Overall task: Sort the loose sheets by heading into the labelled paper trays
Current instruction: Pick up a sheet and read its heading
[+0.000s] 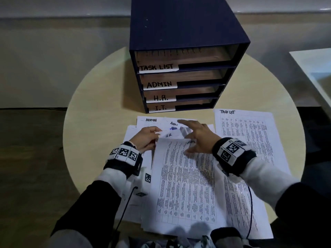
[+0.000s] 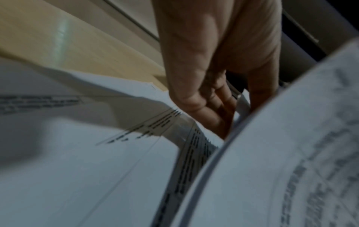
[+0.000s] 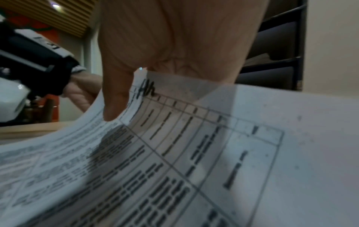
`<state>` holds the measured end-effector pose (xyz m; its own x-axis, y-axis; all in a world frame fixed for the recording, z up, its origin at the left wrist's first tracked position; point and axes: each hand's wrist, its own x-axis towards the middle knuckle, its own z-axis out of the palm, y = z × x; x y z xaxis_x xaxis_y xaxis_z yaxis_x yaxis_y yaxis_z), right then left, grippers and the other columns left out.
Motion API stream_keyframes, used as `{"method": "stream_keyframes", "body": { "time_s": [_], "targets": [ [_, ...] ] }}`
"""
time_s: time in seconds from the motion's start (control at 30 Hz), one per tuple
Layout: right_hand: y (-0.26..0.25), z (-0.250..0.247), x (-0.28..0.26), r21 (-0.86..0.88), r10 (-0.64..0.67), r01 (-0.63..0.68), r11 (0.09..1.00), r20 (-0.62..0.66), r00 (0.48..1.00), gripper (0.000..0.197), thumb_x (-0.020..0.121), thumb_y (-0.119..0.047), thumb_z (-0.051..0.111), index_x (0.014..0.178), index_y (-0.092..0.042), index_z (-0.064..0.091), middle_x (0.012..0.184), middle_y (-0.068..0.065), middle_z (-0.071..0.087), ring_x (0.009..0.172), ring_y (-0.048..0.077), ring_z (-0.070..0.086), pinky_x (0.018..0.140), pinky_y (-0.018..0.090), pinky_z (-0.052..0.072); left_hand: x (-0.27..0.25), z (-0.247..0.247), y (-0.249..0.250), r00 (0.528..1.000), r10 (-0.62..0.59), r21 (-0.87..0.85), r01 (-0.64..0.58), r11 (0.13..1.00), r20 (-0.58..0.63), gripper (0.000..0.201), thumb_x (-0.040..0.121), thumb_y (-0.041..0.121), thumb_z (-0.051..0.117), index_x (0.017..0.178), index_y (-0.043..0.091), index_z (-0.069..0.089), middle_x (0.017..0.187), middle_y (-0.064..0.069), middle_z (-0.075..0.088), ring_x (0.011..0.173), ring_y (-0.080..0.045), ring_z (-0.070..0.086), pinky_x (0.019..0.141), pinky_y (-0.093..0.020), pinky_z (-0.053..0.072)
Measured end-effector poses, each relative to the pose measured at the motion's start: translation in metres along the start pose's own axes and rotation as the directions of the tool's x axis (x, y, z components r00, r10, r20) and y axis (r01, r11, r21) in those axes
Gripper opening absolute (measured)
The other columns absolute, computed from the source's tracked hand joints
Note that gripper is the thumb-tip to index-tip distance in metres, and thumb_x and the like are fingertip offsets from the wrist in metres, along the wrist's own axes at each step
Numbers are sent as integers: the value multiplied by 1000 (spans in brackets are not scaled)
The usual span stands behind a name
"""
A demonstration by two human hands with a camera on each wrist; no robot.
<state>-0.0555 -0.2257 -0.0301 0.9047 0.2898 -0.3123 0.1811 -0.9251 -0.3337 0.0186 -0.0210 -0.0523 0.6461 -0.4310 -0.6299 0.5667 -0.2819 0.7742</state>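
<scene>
Sheet point(image 1: 186, 183) lies lengthwise, heading toward trays point(image 1: 179, 83), left hand point(image 1: 145, 138) lifting.

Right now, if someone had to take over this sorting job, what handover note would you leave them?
Left hand: pinches the lifted top edge of sheets in the pile.
Right hand: fingers spread and relaxed over the pile's top edge, thumb under the raised sheet; holds nothing that I can make out.
Trays: four, labelled TASK LIST, ADMIN, H.R., I.T.; whether any holds paper is too dim to tell.
Sheets: mixed pile in front, with ADMIN and H.R. headings peeking out at the top. One TASK LIST sheet lies apart to the right on the table.
Left: file nearly everything by heading.
</scene>
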Motion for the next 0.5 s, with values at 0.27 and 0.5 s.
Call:
{"method": "stream_keyframes", "body": {
  "time_s": [0.27,0.5],
  "targets": [
    [-8,18,-5,-220,-297,256,941,-183,937,30,43,-25,91,68,-22,75,118,8,65,101,29,65,77,49,50,1,7,-2,996,83,134,-77,988,-37,27,86,-8,56,70,13,50,78,-10,58,63,-18,58,53,-21,45],
    [-17,26,-8,-220,-393,330,918,-382,836,27,45,-13,87,66,-19,71,81,-3,69,88,14,46,79,32,28,3,8,1,978,154,137,-135,981,-143,24,87,0,60,69,13,49,92,-11,54,79,-19,50,66,-25,39]
  ]
}}
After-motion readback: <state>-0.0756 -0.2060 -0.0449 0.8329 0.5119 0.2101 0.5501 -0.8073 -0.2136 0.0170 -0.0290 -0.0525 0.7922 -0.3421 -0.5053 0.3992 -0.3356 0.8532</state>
